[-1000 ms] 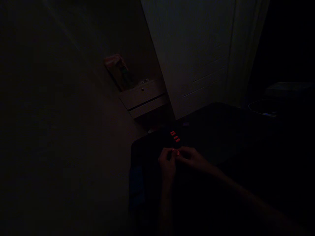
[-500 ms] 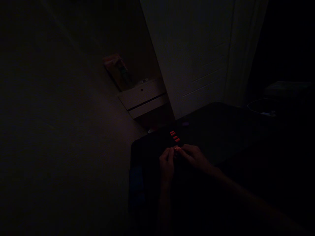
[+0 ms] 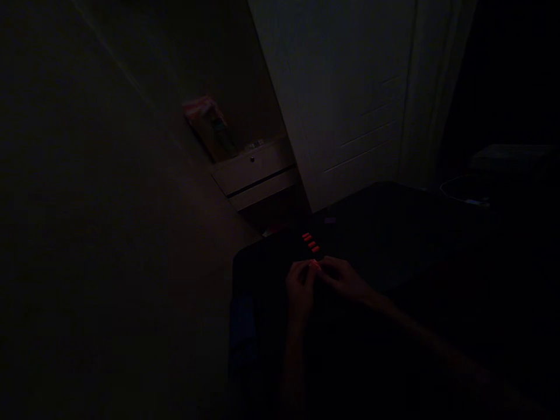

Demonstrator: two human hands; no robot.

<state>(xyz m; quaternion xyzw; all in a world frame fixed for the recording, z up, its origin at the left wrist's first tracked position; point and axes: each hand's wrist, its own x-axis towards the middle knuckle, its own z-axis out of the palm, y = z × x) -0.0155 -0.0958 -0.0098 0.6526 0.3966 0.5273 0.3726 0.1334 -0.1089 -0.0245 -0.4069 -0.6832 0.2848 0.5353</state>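
Note:
The room is very dark. My left hand (image 3: 300,289) and my right hand (image 3: 343,280) meet fingertip to fingertip over a black surface (image 3: 385,233). Both are pinched together on a small orange-red piece (image 3: 314,264) between them. Just beyond the fingers lies a short row of small orange-red pieces (image 3: 311,243) on the same black surface. What the pieces are is too dim to tell.
A pale door (image 3: 350,99) stands behind the black surface. A small light drawer unit (image 3: 258,172) sits by the wall at the left, with a pinkish packet (image 3: 205,119) leaning above it. A faint round rim (image 3: 466,192) shows at far right.
Both hands have crept a little up and away from me, toward the row of orange-red pieces, still pinched together. Nothing else has moved.

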